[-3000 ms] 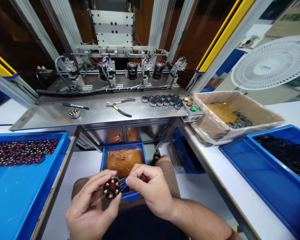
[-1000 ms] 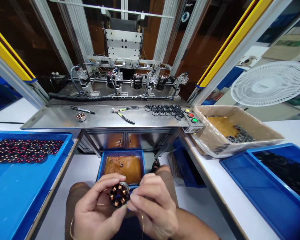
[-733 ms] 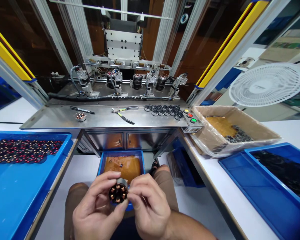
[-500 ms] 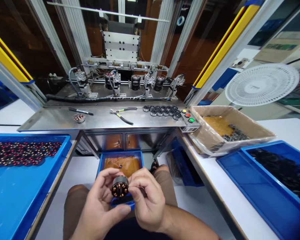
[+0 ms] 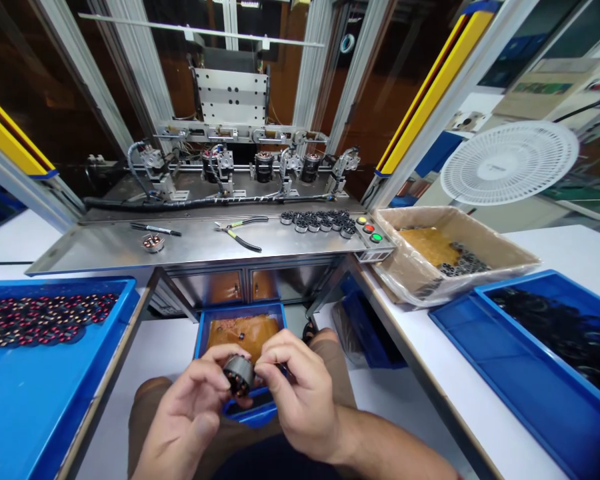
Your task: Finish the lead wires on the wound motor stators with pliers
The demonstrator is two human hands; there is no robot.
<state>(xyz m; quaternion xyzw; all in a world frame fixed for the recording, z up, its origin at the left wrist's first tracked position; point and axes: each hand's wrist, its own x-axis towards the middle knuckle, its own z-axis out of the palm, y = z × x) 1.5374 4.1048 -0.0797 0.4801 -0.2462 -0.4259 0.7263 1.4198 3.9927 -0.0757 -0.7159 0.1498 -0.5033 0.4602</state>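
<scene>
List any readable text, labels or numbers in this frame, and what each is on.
None can be read.
Machine at far right: coloured panel marks, too blurred.
Marker pen on the steel shelf: any print too small.
Yellow, red and green buttons: no legible captions.
Wound stator in the left hand and right hand: no markings visible.

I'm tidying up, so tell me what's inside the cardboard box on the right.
The cardboard box has a plastic liner, an orange-brown sheet and a heap of dark ring-shaped parts. Anything under them is hidden.

L hand [image 5: 193, 417] + R hand [image 5: 300, 393], fingertips pinched together
</scene>
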